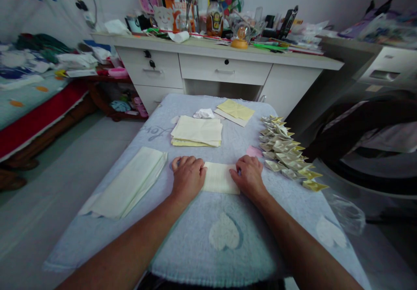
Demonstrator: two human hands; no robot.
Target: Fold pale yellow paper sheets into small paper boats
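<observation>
A small cream sheet of paper [221, 178] with faint lines lies flat on the cloth-covered table in front of me. At its left edge my left hand [189, 175] is closed, fingers curled and thumb against the paper. My right hand [250, 173] grips the right edge, its fingers also curled. Just beyond the hands sits a stack of cream and yellow paper [197, 130]. To the left lies a long folded bundle of pale paper [133, 183]. Rows of several folded paper boats [286, 153] stand to the right of my right hand.
A yellow creased sheet [236, 108] overlaps a white one near the table's far end, beside a crumpled white tissue [204, 113]. Behind stands a cluttered white desk [224, 69]. A front-loading washing machine [387, 72] is at right, a bed [35, 103] at left.
</observation>
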